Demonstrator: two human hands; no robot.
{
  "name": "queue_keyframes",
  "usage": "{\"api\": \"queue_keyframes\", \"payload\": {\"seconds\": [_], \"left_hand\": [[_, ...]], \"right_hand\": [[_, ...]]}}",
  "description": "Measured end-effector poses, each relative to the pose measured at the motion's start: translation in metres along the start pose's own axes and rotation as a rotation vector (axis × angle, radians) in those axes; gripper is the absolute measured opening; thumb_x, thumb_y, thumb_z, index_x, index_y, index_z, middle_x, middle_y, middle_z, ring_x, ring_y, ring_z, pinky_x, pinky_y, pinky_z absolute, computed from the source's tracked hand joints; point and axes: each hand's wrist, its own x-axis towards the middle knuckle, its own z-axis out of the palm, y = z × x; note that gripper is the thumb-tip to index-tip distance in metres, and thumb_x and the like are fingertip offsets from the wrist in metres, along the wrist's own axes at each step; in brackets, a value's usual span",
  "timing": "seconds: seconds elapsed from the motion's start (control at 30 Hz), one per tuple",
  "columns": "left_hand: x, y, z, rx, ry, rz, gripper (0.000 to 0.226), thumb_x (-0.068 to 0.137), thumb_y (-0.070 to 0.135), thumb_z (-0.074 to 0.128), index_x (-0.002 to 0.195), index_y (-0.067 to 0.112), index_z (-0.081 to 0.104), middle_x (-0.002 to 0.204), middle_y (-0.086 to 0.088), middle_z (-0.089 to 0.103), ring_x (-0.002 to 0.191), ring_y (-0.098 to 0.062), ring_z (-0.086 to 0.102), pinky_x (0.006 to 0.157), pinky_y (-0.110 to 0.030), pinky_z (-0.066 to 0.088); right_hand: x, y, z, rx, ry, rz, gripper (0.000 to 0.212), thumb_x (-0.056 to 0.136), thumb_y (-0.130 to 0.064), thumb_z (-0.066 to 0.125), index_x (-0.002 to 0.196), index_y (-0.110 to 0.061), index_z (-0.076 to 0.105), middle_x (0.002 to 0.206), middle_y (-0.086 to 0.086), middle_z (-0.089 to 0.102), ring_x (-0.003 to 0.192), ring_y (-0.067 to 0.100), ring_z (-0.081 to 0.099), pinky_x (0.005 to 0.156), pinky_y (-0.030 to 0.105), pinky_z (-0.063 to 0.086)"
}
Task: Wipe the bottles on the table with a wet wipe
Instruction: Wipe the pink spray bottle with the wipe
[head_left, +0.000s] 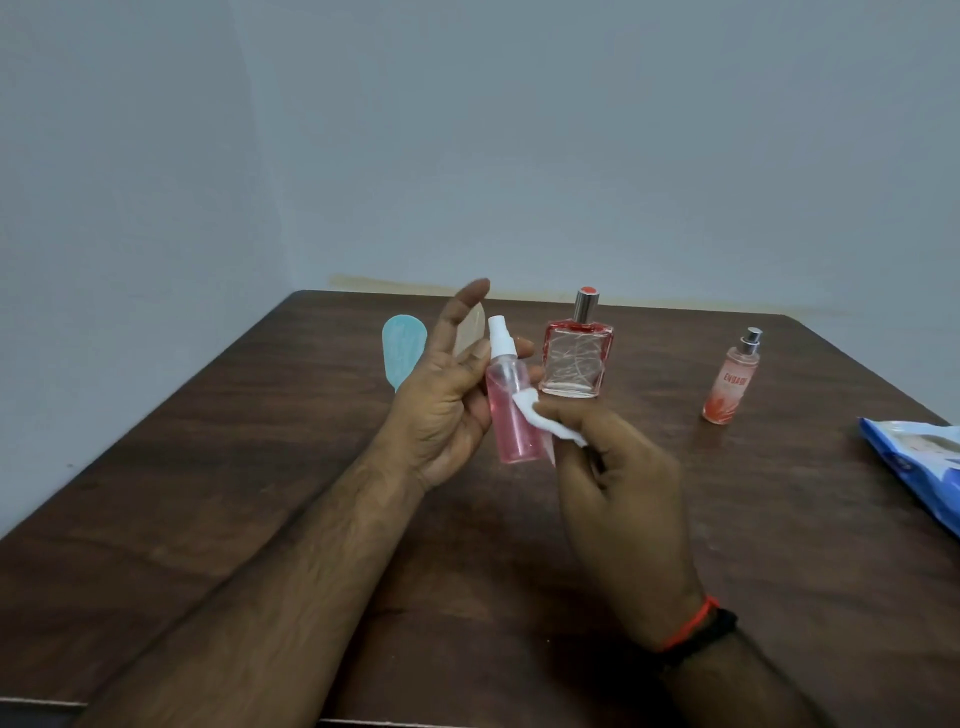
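My left hand (448, 405) holds a small pink spray bottle (511, 410) with a white nozzle upright above the table, thumb and fingers around its upper part, index finger sticking up. My right hand (618, 488) pinches a folded white wet wipe (540, 423) and presses it against the bottle's right side. A square red-tinted glass perfume bottle (575, 358) with a silver cap stands just behind. A slim pink spray bottle (731, 382) with red lettering stands further right.
The dark wooden table (260, 441) sits in a wall corner. A turquoise oval piece (402, 348) and a beige one (469, 327) lie behind my left hand. A blue wet-wipe pack (919, 462) lies at the right edge.
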Motion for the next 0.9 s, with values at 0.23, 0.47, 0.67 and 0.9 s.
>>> {"api": "queue_keyframes", "payload": {"seconds": [0.23, 0.47, 0.67, 0.9], "left_hand": [[-0.001, -0.002, 0.0, -0.007, 0.005, -0.014, 0.031, 0.092, 0.005, 0.047, 0.11, 0.008, 0.072, 0.109, -0.017, 0.069, 0.094, -0.03, 0.071, 0.084, -0.037, 0.058], [-0.004, -0.003, 0.005, 0.031, -0.028, -0.013, 0.025, 0.087, 0.01, 0.06, 0.107, 0.011, 0.074, 0.106, -0.013, 0.071, 0.097, -0.021, 0.07, 0.085, -0.038, 0.06], [-0.004, -0.003, 0.0, 0.019, -0.056, -0.008, 0.029, 0.088, 0.001, 0.055, 0.115, 0.003, 0.065, 0.112, -0.02, 0.07, 0.114, -0.037, 0.065, 0.094, -0.043, 0.056], [-0.003, -0.002, -0.002, -0.05, -0.105, -0.02, 0.029, 0.092, -0.005, 0.049, 0.117, 0.0, 0.062, 0.108, -0.021, 0.069, 0.108, -0.039, 0.067, 0.092, -0.048, 0.056]], "right_hand": [[-0.001, 0.006, -0.017, 0.072, 0.02, 0.095, 0.033, 0.086, -0.004, 0.061, 0.105, -0.028, 0.074, 0.092, -0.017, 0.072, 0.078, 0.003, 0.066, 0.064, 0.017, 0.051], [0.029, -0.005, -0.008, -0.007, 0.14, -0.008, 0.031, 0.089, 0.001, 0.06, 0.108, -0.02, 0.073, 0.097, -0.009, 0.072, 0.086, -0.001, 0.064, 0.073, 0.01, 0.05], [0.019, -0.007, 0.002, -0.054, 0.026, -0.08, 0.035, 0.087, 0.005, 0.061, 0.113, -0.015, 0.072, 0.114, -0.003, 0.071, 0.107, 0.008, 0.064, 0.094, 0.03, 0.054], [-0.008, 0.007, -0.019, 0.141, 0.001, 0.046, 0.036, 0.081, 0.008, 0.066, 0.095, -0.023, 0.077, 0.095, -0.016, 0.074, 0.092, 0.0, 0.069, 0.08, 0.019, 0.055]]}}
